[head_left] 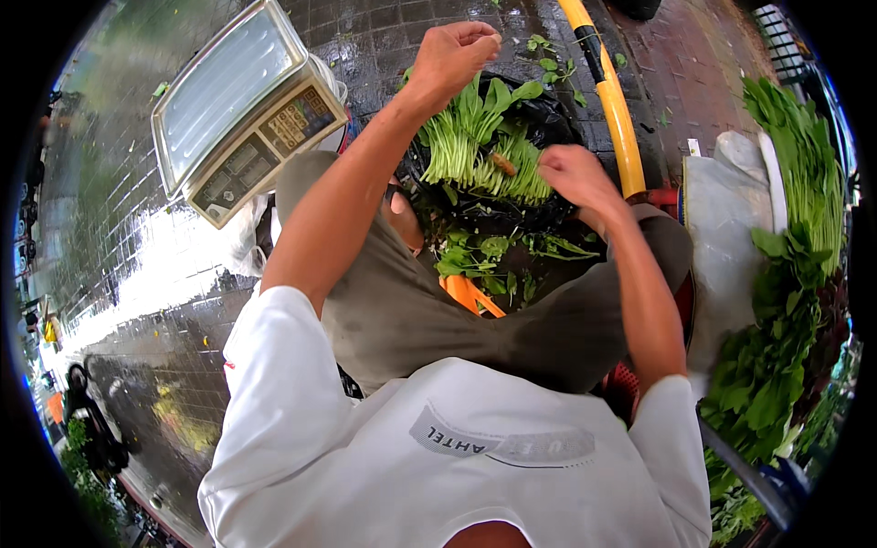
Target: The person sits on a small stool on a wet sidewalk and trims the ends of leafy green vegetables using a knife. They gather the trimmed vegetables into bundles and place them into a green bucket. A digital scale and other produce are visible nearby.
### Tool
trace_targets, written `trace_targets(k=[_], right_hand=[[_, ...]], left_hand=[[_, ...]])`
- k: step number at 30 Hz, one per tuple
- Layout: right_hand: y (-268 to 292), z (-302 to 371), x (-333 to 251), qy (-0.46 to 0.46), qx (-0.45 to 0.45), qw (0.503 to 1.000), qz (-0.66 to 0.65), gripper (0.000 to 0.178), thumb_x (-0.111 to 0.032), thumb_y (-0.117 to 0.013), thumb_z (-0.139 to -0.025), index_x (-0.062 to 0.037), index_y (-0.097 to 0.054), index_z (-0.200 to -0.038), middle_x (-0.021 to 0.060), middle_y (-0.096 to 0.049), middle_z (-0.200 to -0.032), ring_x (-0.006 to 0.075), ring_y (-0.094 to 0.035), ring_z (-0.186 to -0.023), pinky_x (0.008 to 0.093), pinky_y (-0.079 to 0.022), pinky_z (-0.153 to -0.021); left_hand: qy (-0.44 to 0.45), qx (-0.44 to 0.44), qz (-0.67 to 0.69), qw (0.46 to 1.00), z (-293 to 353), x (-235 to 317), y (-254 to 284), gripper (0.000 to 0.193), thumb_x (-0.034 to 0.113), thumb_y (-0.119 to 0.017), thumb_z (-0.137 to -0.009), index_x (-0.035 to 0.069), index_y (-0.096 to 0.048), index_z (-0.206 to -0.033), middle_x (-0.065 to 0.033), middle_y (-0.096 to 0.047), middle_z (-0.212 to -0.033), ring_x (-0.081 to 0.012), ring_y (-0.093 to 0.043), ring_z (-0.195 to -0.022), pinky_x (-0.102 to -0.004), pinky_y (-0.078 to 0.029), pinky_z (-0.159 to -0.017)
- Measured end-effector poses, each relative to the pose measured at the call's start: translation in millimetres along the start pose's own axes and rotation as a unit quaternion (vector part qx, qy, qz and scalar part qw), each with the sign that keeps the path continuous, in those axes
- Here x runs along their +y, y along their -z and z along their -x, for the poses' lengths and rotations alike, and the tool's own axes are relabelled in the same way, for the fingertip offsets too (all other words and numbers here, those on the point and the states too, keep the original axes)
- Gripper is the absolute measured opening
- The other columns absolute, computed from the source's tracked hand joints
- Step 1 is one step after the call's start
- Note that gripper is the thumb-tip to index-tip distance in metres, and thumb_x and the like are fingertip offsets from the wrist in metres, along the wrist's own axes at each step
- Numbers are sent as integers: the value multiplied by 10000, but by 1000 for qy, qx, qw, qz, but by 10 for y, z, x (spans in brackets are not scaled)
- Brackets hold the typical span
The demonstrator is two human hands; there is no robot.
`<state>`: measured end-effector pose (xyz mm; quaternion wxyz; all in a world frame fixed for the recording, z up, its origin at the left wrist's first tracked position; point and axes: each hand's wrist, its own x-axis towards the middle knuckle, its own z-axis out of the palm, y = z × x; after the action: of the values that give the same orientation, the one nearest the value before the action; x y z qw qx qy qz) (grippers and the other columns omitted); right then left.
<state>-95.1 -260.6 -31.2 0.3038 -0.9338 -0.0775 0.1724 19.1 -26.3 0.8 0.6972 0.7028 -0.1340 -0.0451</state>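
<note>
Wet brick pavement [402, 36] carries everything: a black bag [548, 123] of greens [480, 146], a scale [247, 110] on the left, a yellow pipe [612, 100], and loose leaves [548, 55] scattered beyond.

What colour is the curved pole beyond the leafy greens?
Yellow curved pole, clearest in the head view.

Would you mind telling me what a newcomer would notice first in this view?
Most striking is the bundle of leafy greens at top centre, lying on a black bag, with the left hand raised closed above it and the right hand at its stems. An electronic scale sits on the wet paving at upper left, and more greens are heaped along the right edge.
</note>
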Motion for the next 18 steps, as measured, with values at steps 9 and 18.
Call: trace_targets(k=[9, 18], right_hand=[[-1482, -1029, 819, -79, 19, 993, 91, 229, -130, -593, -828, -6, -601, -1022, 242, -600, -1012, 422, -591, -912, 518, -488, -767], [-1685, -1127, 942, -59, 101, 989, 85, 171, -151, -595, -824, 1, -524, -851, 187, -578, -817, 345, -591, -733, 462, -458, -654]], left_hand=[[24, 72, -13, 997, 109, 125, 305, 231, 222, -623, -871, 5, -664, -937, 11, -630, -765, -53, -554, -694, -227, -440, -605], [-44, 91, -115, 988, 69, 8, 263, 302, 273, -646, -825, 4, -673, -961, -66, -689, -810, -115, -636, -748, -283, -512, -699]])
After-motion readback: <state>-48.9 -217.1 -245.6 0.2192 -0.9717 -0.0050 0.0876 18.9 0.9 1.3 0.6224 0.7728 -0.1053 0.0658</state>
